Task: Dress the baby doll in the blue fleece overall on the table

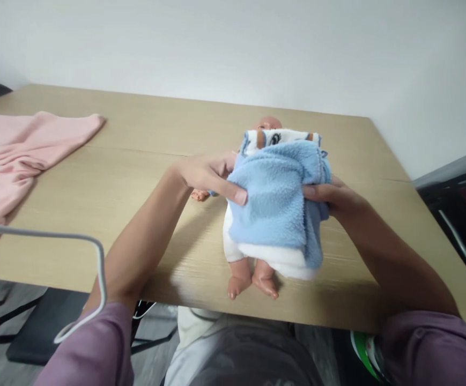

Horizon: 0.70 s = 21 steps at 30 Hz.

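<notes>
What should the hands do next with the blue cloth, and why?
Maybe gently spread the blue cloth a bit: the left hand and right hand both hold it, and it looks folded over itself at one side, in front of the doll.
</notes>
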{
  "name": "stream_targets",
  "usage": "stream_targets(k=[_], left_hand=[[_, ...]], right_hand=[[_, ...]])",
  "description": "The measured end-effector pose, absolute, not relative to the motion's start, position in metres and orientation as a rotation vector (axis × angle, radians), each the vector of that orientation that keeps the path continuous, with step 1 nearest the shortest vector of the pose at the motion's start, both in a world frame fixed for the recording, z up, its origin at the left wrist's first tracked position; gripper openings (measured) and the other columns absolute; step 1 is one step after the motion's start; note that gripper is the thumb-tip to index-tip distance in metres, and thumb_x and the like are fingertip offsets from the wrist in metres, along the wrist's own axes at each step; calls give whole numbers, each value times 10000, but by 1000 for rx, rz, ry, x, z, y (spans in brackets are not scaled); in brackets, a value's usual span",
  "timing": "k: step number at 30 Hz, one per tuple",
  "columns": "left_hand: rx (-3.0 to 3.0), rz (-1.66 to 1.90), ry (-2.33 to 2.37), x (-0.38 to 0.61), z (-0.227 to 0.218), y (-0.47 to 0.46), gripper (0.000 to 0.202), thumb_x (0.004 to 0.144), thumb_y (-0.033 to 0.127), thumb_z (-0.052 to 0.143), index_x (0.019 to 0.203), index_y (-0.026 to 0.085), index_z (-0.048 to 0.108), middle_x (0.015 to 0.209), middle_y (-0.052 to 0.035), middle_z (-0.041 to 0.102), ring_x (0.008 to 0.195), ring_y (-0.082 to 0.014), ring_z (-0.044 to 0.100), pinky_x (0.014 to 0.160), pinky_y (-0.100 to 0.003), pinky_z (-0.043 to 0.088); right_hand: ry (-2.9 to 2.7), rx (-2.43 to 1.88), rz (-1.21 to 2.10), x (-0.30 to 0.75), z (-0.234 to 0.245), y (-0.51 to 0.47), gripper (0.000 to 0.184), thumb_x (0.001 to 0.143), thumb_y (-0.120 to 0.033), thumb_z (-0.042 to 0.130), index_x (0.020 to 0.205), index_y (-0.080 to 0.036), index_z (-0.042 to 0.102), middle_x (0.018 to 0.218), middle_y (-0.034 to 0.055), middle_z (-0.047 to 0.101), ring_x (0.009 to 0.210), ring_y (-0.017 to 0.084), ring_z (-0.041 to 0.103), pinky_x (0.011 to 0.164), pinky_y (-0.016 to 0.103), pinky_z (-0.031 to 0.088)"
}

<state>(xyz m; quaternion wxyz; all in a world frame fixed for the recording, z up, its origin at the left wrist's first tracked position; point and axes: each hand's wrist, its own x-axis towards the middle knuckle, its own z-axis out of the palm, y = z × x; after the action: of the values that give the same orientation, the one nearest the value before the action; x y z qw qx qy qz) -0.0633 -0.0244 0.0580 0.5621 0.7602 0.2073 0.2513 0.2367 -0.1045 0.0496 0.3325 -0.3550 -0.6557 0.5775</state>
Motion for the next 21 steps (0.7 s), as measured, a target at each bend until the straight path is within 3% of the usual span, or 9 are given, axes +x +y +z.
stream_targets(k=[4,8,12,14,17,19,21], left_hand=[[1726,478,409,-55,65,-31,580,711,745,1049,795,250,758,692,-64,769,924,-339,861,773,-380,743],[1751,440,417,-52,68,-34,536,825,740,979,901,241,797,807,-85,818,1005,-347,853,820,-397,738],[1825,432,423,-54,69,-34,592,716,763,1037,830,240,785,760,-82,784,893,-337,825,747,-403,721],[1848,497,483,-59,67,-33,640,605,772,1085,806,246,780,712,-63,755,827,-328,813,692,-402,714],[1879,576,569,-70,62,-35,683,456,679,1162,856,259,802,757,-57,789,871,-351,829,707,-425,734],[1871,619,599,-76,60,-41,690,443,606,1182,927,267,826,833,-64,827,955,-373,844,761,-449,752],[1827,668,609,-78,59,-53,643,520,558,1173,991,267,845,914,-76,854,1046,-383,855,853,-477,762]], right_hand=[[-1916,-783,1723,232,57,-103,561,880,-615,964,1227,-196,829,1137,91,879,1213,350,843,1076,478,713],[-2028,-654,1798,233,55,-101,662,787,-624,1034,1234,-179,835,1106,99,883,1206,336,844,1026,433,721],[-1917,-691,1712,234,49,-98,715,763,-637,1035,1275,-187,821,1123,107,886,1233,360,841,1022,448,727],[-1883,-694,1633,232,49,-97,772,723,-668,1044,1285,-191,814,1159,119,881,1291,388,823,1094,494,706],[-1922,-746,1516,223,53,-102,824,663,-634,1088,1319,-226,801,1258,114,864,1428,391,758,1253,523,619],[-1922,-835,1424,216,55,-107,774,701,-568,1088,1336,-240,791,1323,113,853,1465,371,732,1304,511,580],[-1841,-938,1294,209,55,-114,709,772,-530,1046,1352,-228,772,1379,126,842,1444,366,742,1311,523,574]])
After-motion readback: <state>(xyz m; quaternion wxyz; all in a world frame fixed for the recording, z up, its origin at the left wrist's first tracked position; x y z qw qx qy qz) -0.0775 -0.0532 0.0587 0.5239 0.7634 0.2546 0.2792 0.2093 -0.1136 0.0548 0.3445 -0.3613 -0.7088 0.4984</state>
